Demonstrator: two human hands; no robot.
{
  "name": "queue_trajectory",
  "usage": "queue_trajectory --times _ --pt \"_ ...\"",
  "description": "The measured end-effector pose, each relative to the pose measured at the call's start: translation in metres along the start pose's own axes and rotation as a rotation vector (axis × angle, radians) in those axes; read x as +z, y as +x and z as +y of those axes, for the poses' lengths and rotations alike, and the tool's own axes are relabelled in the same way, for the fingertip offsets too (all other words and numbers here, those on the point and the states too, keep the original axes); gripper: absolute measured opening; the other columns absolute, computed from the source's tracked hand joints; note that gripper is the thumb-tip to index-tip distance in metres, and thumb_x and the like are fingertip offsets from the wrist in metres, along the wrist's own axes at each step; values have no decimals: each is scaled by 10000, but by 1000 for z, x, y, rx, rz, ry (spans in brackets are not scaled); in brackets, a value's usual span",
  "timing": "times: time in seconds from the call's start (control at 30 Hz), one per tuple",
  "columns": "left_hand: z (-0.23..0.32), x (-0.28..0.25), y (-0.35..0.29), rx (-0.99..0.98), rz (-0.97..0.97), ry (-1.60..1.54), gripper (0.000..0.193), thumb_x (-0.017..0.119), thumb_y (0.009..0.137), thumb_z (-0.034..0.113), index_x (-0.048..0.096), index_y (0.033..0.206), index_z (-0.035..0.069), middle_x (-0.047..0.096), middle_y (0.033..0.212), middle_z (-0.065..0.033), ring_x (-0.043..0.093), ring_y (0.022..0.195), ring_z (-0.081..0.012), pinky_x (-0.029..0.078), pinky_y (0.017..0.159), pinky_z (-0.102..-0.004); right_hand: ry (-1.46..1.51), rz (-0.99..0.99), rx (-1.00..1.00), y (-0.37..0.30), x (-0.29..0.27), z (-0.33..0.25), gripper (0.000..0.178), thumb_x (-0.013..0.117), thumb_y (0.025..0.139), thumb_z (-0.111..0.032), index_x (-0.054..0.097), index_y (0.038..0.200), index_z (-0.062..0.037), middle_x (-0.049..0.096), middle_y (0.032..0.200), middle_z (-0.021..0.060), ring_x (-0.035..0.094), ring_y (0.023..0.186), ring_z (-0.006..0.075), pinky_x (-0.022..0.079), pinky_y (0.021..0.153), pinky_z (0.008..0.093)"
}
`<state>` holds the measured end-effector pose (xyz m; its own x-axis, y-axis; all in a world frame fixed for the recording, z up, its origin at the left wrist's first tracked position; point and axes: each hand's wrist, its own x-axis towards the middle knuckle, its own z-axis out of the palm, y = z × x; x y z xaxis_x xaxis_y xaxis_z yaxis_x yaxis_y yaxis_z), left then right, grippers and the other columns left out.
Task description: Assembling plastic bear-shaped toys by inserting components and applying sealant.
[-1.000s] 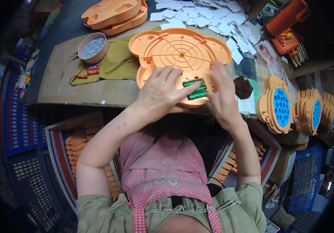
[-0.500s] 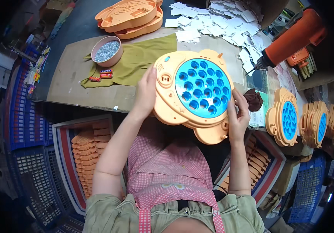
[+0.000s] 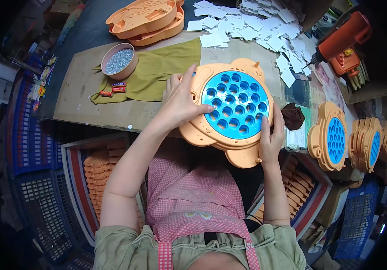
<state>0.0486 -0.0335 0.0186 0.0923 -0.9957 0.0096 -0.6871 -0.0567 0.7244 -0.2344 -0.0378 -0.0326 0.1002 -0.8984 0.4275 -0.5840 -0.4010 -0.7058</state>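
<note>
Between my two hands is an orange plastic toy shell (image 3: 243, 153) with a round blue panel full of holes, tilted up at the table's front edge. My left hand (image 3: 180, 99) grips its left side, the thumb lying on the blue panel and the fingers over the upper left rim. On the right side, my right hand (image 3: 272, 135) clasps the edge with its thumb at the blue panel's border. The underside of the shell is hidden. Left of it, a pink bowl (image 3: 128, 67) of small metal screws and several red batteries (image 3: 118, 89) rest on an olive cloth (image 3: 157, 72).
Orange shell parts (image 3: 144, 20) are stacked at the back left, beside scattered white cards (image 3: 247, 27). An orange-red power screwdriver (image 3: 344, 36) hangs at the upper right. More shells with blue panels (image 3: 328, 135) stand at the right. Boxes of orange parts (image 3: 98, 184) sit below the table.
My left hand has shifted up and inward over the shell, its thumb now on the blue panel. My right hand has slid slightly left and down. The screwdriver has swung a little.
</note>
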Motion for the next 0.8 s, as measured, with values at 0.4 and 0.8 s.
queue_trajectory --times 0.4,0.8 --pt "-38 14 42 -72 62 -864 321 634 980 111 643 1250 -61 708 1112 -97 661 983 -113 525 893 -248 -1 -3 22 1 -2 -3 438 436 1064 -179 451 1411 88 508 1403 251 486 1309 365 362 1104 427" --pt "-46 34 45 69 264 -572 296 614 959 184 673 1165 -20 685 1079 -159 663 989 -224 499 899 -338 -546 -24 -220 27 -64 45 309 564 959 -16 638 1259 -29 613 1239 207 553 1213 374 412 1068 426"
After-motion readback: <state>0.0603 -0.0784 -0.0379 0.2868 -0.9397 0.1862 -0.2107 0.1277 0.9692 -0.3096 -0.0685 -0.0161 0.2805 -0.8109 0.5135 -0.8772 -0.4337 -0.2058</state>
